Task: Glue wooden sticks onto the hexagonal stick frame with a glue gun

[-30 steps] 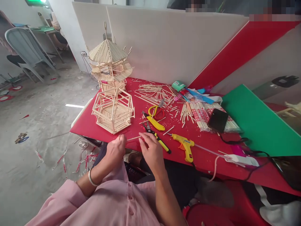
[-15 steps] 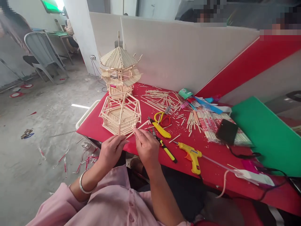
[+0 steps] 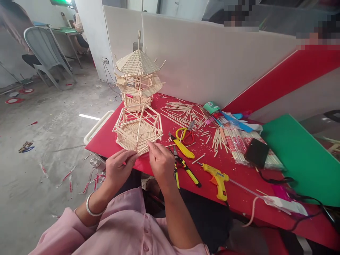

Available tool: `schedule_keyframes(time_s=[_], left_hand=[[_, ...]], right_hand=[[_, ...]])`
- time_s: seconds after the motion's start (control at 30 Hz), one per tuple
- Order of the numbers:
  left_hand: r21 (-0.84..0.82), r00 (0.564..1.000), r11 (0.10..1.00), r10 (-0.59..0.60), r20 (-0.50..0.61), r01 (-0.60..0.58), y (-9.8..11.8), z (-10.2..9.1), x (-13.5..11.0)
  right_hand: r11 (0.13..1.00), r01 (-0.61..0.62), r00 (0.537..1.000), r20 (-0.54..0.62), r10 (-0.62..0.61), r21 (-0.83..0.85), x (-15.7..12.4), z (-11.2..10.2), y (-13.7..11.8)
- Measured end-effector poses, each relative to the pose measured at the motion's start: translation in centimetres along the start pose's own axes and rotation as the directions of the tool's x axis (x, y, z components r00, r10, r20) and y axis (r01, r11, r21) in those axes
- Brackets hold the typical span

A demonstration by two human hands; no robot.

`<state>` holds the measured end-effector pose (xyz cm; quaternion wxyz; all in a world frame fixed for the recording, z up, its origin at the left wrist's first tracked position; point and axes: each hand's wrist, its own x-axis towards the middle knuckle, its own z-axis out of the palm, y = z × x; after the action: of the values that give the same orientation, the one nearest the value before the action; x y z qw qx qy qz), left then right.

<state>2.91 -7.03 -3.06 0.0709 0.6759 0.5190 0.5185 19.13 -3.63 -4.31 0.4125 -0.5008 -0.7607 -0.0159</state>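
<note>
A hexagonal frame of thin wooden sticks (image 3: 138, 132) stands near the table's front edge, its floor lined with rows of sticks. At its near lower edge, my left hand (image 3: 119, 168) is closed with thumb and forefinger pinched on a thin wooden stick, mostly hidden by the fingers. My right hand (image 3: 162, 164) pinches at the frame's near right side, apparently on the same stick. Whether that stick touches the frame I cannot tell. Behind it stands a tiered stick pagoda (image 3: 138, 76) with a pointed roof.
On the red table (image 3: 159, 170) lie loose sticks (image 3: 183, 111), red-handled pliers (image 3: 189, 134), a yellow cutter (image 3: 184, 148), black-and-yellow pliers (image 3: 190, 171), a yellow glue gun (image 3: 218, 179), bagged sticks (image 3: 237, 145) and a black box (image 3: 256, 153). A green board (image 3: 300, 159) is at right.
Both hands have moved in to the hexagonal frame's near edge; the stick that stuck out past my right hand no longer shows there. The black-and-yellow pliers are less covered. The view has shifted slightly.
</note>
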Motion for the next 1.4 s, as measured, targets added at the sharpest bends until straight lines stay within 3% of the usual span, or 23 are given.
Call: schedule_keyframes(time_s=[0.13,0.23,0.33,0.43,0.6,0.67,0.73,0.83,1.0,1.1,1.23,1.4], left_hand=[[0.012,1.000,1.000,0.001,0.009,-0.001,-0.3,-0.1,-0.4],[-0.028,0.995,0.999,-0.025,0.100,0.028,-0.5,0.3,-1.0],[-0.076,0.965,0.996,-0.034,0.261,0.056,-0.6,1.9,-2.0],[-0.020,0.949,0.998,-0.056,0.311,0.066,-0.5,4.1,-3.2],[0.154,0.954,0.987,-0.004,0.301,-0.044,-0.9,6.5,-5.1],[0.219,0.956,0.971,0.024,0.293,-0.091,-1.2,7.1,-5.5],[0.271,0.959,0.954,0.049,0.278,-0.127,-1.5,7.4,-5.7],[0.319,0.961,0.936,0.058,0.270,-0.146,-1.9,8.0,-5.6],[0.360,0.957,0.924,0.023,0.289,-0.131,-2.3,9.3,-5.0],[0.378,0.949,0.920,-0.024,0.314,-0.101,-2.6,10.2,-4.9],[0.403,0.931,0.914,-0.104,0.349,-0.049,-3.1,10.8,-5.0],[0.423,0.879,0.906,-0.173,0.445,-0.036,-3.0,10.7,-5.0]], right_hand=[[1.000,-0.012,1.000,-0.003,0.012,-0.017,-0.3,-0.2,0.2],[0.998,-0.012,1.000,-0.008,0.011,-0.064,-1.4,-0.5,0.6],[0.995,-0.019,0.999,0.034,0.023,-0.101,-3.0,-1.0,1.2],[0.981,-0.115,0.986,0.098,0.131,-0.153,-4.3,-2.0,2.5],[0.823,-0.351,0.901,0.077,0.426,-0.447,-3.7,-4.3,7.4],[0.740,-0.370,0.837,0.144,0.527,-0.561,-2.7,-4.7,9.7],[0.711,-0.345,0.786,0.226,0.576,-0.612,-1.7,-4.6,11.6],[0.718,-0.324,0.788,0.245,0.565,-0.615,-0.6,-4.1,13.2],[0.745,-0.286,0.865,0.172,0.471,-0.602,0.2,-3.5,13.1],[0.806,-0.170,0.885,0.272,0.378,-0.568,0.5,-2.9,13.2],[0.832,-0.068,0.839,0.419,0.347,-0.551,1.6,-2.1,14.6],[0.849,0.083,0.760,0.584,0.285,-0.523,3.3,-2.2,15.8]])
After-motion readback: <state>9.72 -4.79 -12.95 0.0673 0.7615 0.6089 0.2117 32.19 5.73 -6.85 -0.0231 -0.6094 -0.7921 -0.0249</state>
